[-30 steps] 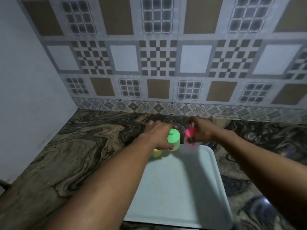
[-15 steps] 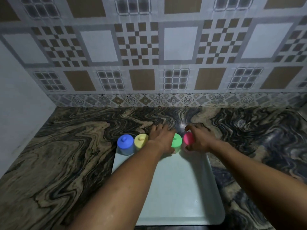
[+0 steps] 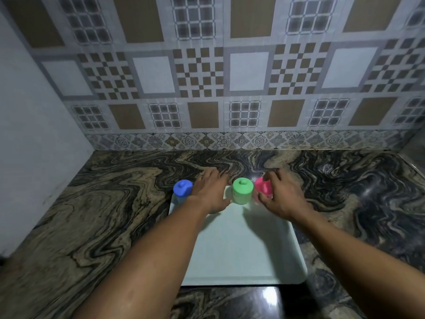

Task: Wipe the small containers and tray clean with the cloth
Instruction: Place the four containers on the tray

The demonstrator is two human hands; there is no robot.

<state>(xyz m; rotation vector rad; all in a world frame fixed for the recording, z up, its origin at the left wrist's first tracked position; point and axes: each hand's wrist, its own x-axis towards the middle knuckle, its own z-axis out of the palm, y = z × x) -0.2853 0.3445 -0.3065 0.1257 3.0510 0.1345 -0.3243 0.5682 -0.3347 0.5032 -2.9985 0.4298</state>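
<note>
Because the 3 visible containers stood in a row along the far edge of the tray [image 3: 241,254], both hands had reached to that edge, probably to lift them off for wiping. The right hand [image 3: 281,199] was curled round the pink container [image 3: 261,188] near the tray's far right corner. The left hand [image 3: 210,195] lay with fingers stretched out between the green container [image 3: 241,192] and the blue container [image 3: 182,189]; anything under its palm was hidden. No cloth showed anywhere, which seemed the main obstacle. Round the tray spread the marbled surface [image 3: 110,203], and beyond its far edge rose the tiled wall [image 3: 207,77].
</note>
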